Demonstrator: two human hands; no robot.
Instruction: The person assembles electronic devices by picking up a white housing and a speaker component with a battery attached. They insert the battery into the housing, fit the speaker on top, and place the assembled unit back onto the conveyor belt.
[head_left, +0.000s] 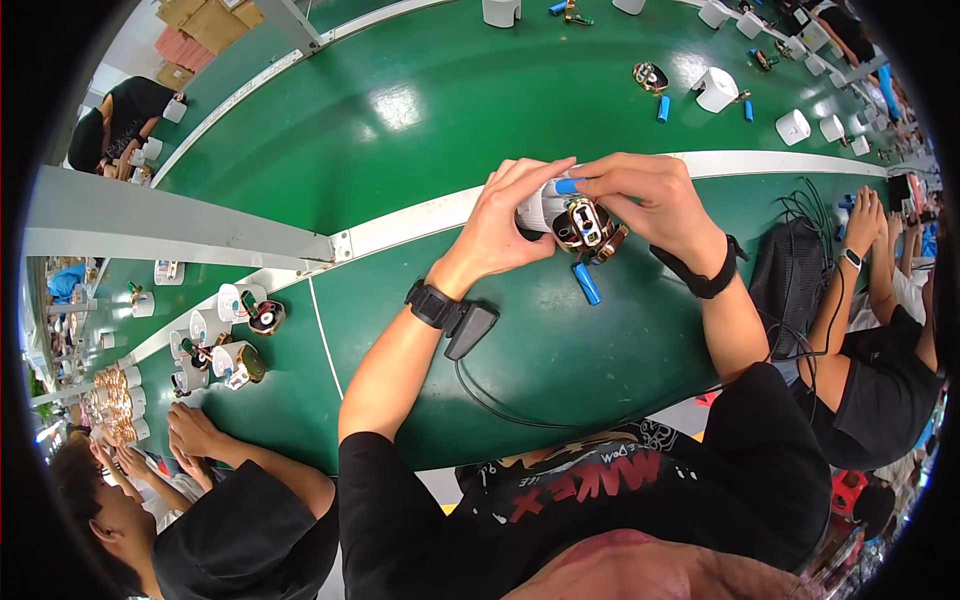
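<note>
My left hand point(497, 225) is wrapped round a white plastic housing point(536, 210) at the table's far edge. Close against it, my right hand point(660, 198) pinches a blue cylindrical battery point(569, 186) at the top of the housing. Whether the battery is inside or just touching cannot be made out. A round black and copper-coloured part with a circuit board point(586, 226) sits at the housing's near side, below my right fingers. Just under it, a second blue battery point(587, 284) lies on the green table point(560, 350).
Beyond a white rail point(400, 235) runs a green surface with white housings point(716, 90) and loose blue batteries point(664, 109). A metal post point(180, 215) stands at left, near grouped housings point(238, 362). Co-workers sit on both sides; a black bag point(785, 265) and cables lie right.
</note>
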